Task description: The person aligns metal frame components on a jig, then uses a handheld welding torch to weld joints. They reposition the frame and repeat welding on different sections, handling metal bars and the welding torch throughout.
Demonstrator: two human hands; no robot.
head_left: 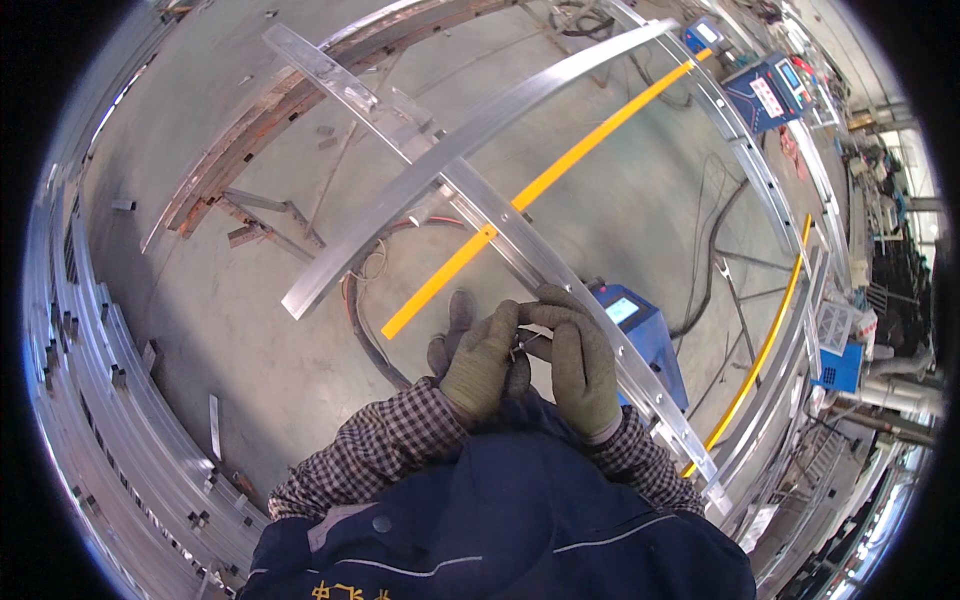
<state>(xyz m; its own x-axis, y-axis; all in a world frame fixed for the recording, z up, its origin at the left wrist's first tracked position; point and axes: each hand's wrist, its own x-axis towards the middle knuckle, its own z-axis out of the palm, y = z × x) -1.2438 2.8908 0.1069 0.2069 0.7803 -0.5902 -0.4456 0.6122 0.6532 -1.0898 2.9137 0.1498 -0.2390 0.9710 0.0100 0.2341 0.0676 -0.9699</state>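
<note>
My left hand [483,370] and right hand [585,375]: fingers curled nearly closed.
Small silvery metal piece [520,348]: pinched between them, near long silver metal rail [640,374].
Risk: thick green gloves [590,392] may let it slip.

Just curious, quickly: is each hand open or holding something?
Left hand: closed, apparently on a small metal piece.
Right hand: curled at that piece; grip cannot be told.

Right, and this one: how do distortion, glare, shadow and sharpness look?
Head view: fisheye, bars bowing toward a black rim; glare along the curved beam; head view, left: shadow across the floor; head view, centre: left hand and right hand reasonably sharp, the metal piece between them too small to identify.
</note>
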